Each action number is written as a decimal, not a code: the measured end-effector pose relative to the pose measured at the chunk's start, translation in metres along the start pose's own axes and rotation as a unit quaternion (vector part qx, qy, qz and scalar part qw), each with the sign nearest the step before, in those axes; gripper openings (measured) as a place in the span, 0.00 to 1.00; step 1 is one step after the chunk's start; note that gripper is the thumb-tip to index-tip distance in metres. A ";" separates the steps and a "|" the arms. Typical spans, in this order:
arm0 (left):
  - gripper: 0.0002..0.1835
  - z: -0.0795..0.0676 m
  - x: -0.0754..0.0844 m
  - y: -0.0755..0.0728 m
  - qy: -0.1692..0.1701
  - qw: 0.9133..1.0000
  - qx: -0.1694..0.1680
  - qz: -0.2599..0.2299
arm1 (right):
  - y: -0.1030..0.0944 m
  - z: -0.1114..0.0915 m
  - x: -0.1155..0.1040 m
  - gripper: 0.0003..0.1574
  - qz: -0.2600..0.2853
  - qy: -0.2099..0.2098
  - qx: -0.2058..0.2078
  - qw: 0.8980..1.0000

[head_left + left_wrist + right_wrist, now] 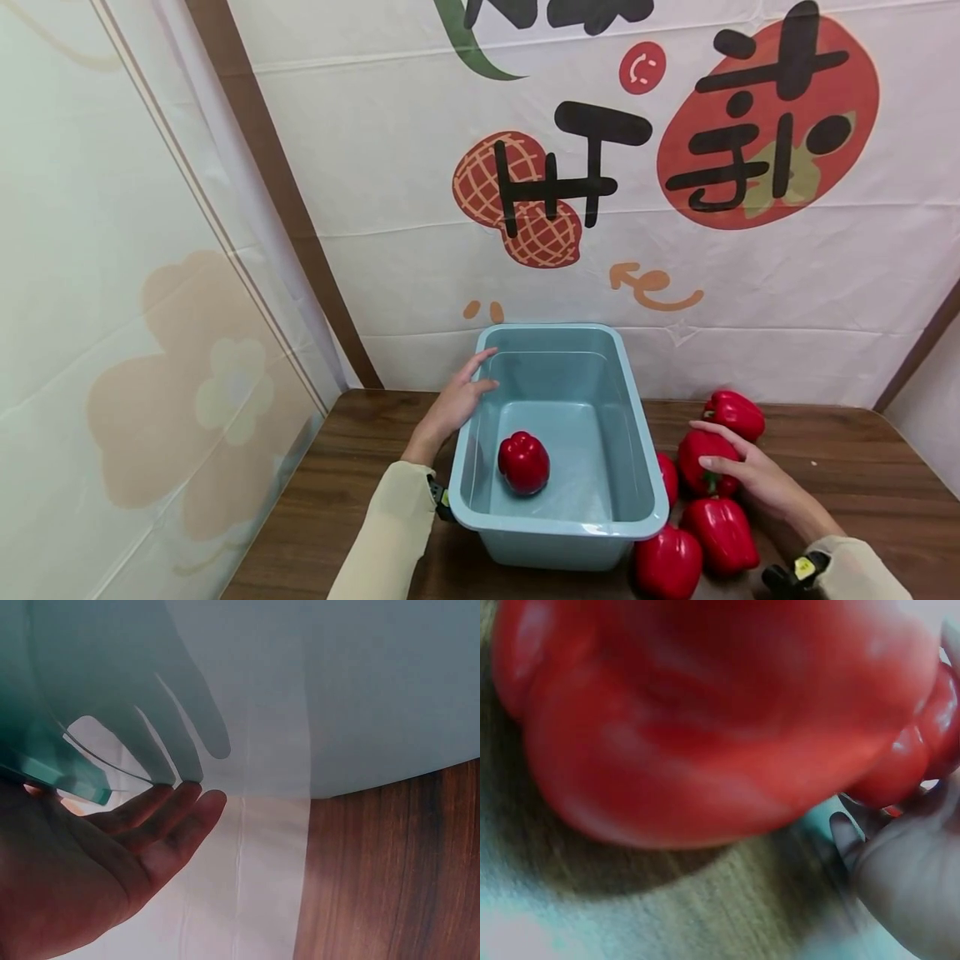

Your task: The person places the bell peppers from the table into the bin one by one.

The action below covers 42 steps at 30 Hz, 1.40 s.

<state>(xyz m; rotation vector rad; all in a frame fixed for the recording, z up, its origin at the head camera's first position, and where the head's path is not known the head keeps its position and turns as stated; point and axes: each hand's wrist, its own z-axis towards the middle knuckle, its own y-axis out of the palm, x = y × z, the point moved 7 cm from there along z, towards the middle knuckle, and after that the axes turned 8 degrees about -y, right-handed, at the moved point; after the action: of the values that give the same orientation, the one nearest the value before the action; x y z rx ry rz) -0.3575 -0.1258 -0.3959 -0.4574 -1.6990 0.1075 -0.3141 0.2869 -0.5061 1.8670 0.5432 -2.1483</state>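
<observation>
A light blue plastic bin (557, 532) stands on the table with one red bell pepper (523, 463) on its floor. My left hand (456, 403) rests at the bin's left rim, its fingers extended; in the left wrist view the fingertips (214, 801) touch the outer wall. To the right of the bin, my right hand (768, 482) grips a red bell pepper (692, 461) between thumb and fingers. Around it lie more peppers: one behind (737, 415), one partly hidden by the bin (667, 478), and two in front. A near pepper (690, 765) fills much of the right wrist view.
The dark wooden table (337, 467) ends at a white printed cloth (405, 250) hanging behind the bin. Another cloth wall (150, 208) runs along the left side. The two front peppers (722, 533) lie close against the bin's right side.
</observation>
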 end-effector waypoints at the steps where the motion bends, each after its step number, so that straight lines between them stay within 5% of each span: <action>1: 0.31 -0.001 0.002 0.000 -0.002 1.000 -0.004 0.001 | 0.000 0.000 -0.001 0.32 -0.001 0.000 0.001 1.000; 11: 0.32 -0.026 0.027 0.003 0.002 1.000 -0.016 0.012 | -0.002 0.000 -0.013 0.33 -0.027 -0.003 0.016 1.000; 25: 0.32 -0.025 0.025 0.002 0.004 1.000 -0.020 0.008 | 0.001 0.004 -0.030 0.34 0.017 -0.033 0.006 0.999; 42: 0.32 -0.026 0.025 0.001 0.006 1.000 -0.025 -0.003 | -0.001 0.005 -0.038 0.37 -0.007 -0.008 0.025 1.000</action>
<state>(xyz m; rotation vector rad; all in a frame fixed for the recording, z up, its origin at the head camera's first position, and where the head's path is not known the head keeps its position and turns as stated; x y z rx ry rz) -0.3351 -0.1205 -0.3687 -0.4884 -1.6936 0.0571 -0.3135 0.2835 -0.4682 1.8750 0.5034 -2.2040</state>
